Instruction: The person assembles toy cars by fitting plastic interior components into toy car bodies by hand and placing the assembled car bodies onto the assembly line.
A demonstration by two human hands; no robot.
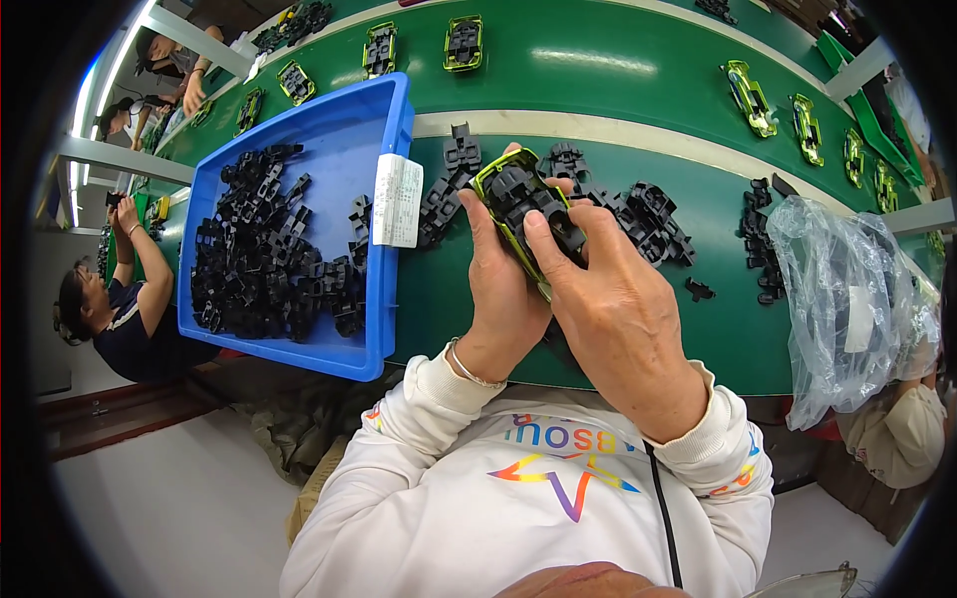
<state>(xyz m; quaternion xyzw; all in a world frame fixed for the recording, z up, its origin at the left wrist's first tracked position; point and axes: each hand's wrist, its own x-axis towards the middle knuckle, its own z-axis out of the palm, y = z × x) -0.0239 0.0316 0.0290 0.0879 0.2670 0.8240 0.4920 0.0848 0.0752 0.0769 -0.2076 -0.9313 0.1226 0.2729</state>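
Observation:
A lime-green toy car body (489, 189) with a black plastic insert (525, 194) in it is held in front of my chest. My left hand (501, 289) is wrapped round it from the left and below. From the right, my right hand (613, 294) grips the same body, its thumb pressed on the black insert. My palms and fingers hide the body's lower end. Close behind my hands, loose black plastic parts (653, 221) lie in heaps on the green table. More black parts (439, 204) lie left of my hands, beside the blue bin.
The blue bin (397, 130), heaped with black parts (264, 249), stands at left. A clear plastic bag (847, 309) hangs over the right edge. Beyond, a green conveyor belt (618, 65) carries several lime-green bodies (464, 45). A co-worker (135, 299) sits at far left.

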